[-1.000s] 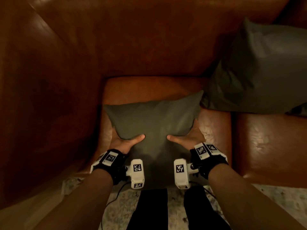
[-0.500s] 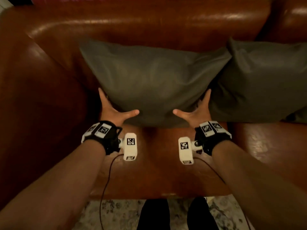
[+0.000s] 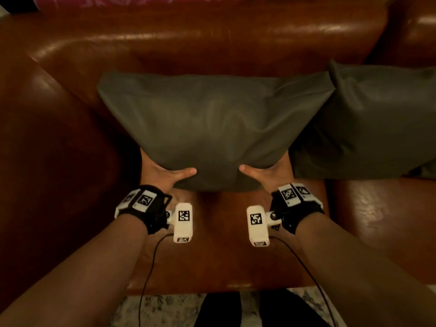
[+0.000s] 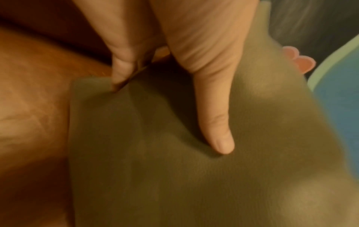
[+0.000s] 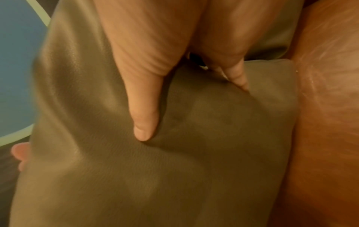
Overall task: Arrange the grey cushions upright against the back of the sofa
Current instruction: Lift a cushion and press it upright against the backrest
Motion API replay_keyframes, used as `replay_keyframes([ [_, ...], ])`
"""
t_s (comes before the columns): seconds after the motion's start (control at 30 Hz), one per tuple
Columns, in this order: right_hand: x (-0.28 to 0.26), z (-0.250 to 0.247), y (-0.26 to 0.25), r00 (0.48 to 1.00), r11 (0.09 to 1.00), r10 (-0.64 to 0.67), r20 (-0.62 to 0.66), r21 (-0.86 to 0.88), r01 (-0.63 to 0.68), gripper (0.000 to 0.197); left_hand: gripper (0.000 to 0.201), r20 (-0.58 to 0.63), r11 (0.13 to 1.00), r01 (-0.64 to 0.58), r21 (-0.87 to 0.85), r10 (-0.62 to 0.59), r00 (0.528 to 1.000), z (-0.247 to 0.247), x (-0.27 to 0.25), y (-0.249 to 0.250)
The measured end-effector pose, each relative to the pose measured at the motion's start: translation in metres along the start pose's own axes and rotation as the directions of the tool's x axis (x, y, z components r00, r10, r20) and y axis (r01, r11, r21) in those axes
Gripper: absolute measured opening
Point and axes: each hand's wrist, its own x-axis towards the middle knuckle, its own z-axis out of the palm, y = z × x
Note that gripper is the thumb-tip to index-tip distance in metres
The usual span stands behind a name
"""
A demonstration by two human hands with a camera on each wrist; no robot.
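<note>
A grey cushion [image 3: 212,128] stands upright against the brown leather sofa back [image 3: 212,43], its lower edge just above the seat. My left hand [image 3: 165,172] grips its lower left corner, thumb on the front face and fingers hidden behind. My right hand [image 3: 266,169] grips the lower right corner the same way. The left wrist view has the thumb [image 4: 215,122] pressed into the cushion [image 4: 174,169]. In the right wrist view the thumb [image 5: 143,110] dents the cushion [image 5: 174,169]. A second grey cushion [image 3: 377,123] leans on the sofa back to the right, touching the first.
The sofa's left armrest [image 3: 47,149] rises close beside the cushion. The bare seat [image 3: 224,244] lies under my wrists, with another seat cushion [image 3: 382,220] to the right. Patterned rug [image 3: 165,308] and my dark legs [image 3: 247,310] show at the bottom edge.
Both hands raised the cushion from flat on the seat and carried it back to the sofa back, where it now stands upright. The grip has stayed the same.
</note>
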Motion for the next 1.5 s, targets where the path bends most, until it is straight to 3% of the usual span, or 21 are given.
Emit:
replay_keyframes([
  [0.17,0.014,-0.023,-0.005,1.0,1.0,0.017,0.013,-0.01,-0.017,0.111,0.119,0.017,1.0,0.021,0.012,-0.021,1.0,0.021,0.001,0.008],
  [0.33,0.032,-0.02,-0.02,0.996,0.998,0.052,0.078,-0.047,-0.048,0.162,0.151,0.002,0.994,0.088,0.068,-0.089,0.996,0.024,0.007,0.02],
  [0.4,0.026,-0.022,-0.02,0.997,0.998,0.059,0.047,-0.021,-0.058,0.167,0.158,-0.034,0.992,0.103,0.072,-0.101,0.994,0.021,0.001,0.025],
  [0.53,-0.02,-0.031,-0.03,0.998,0.999,-0.033,-0.05,-0.026,0.031,0.156,0.16,-0.069,0.989,0.048,0.14,-0.039,0.997,0.022,-0.037,0.051],
  [0.7,-0.042,-0.006,-0.049,0.982,0.932,-0.07,0.176,-0.341,0.127,0.137,0.147,0.024,0.911,0.031,0.411,-0.045,0.999,0.039,-0.041,0.067],
  [0.83,-0.005,0.017,-0.063,0.993,0.862,0.014,0.119,-0.505,0.048,0.143,0.146,0.047,0.848,0.054,0.526,-0.092,0.995,0.056,-0.007,0.072],
  [1.03,0.019,0.039,-0.077,0.996,0.81,0.087,0.032,-0.584,-0.052,0.145,0.141,0.095,0.863,0.035,0.504,-0.096,0.991,0.062,0.019,0.07],
  [1.13,0.023,0.037,-0.075,0.996,0.818,0.086,0.033,-0.573,-0.052,0.147,0.139,0.166,0.878,-0.016,0.479,-0.073,0.983,0.055,0.019,0.066],
  [1.23,0.017,0.031,-0.068,0.998,0.834,0.035,0.051,-0.551,-0.001,0.148,0.128,0.196,0.906,-0.112,0.408,0.033,0.98,0.034,0.012,0.06],
  [1.37,-0.004,0.01,-0.041,0.989,0.934,-0.144,0.019,-0.329,0.142,0.134,0.099,0.076,0.942,-0.174,0.286,0.158,0.984,-0.002,0.002,0.039],
  [1.43,-0.016,0.001,-0.025,0.971,0.964,-0.204,-0.122,-0.195,0.178,0.132,0.097,-0.05,0.979,-0.065,0.195,0.076,0.996,-0.009,0.005,0.029],
  [1.5,-0.021,-0.002,-0.01,0.957,0.993,-0.119,-0.264,-0.053,0.109,0.141,0.113,-0.114,0.983,0.104,0.151,-0.087,0.99,-0.008,0.015,0.023],
])
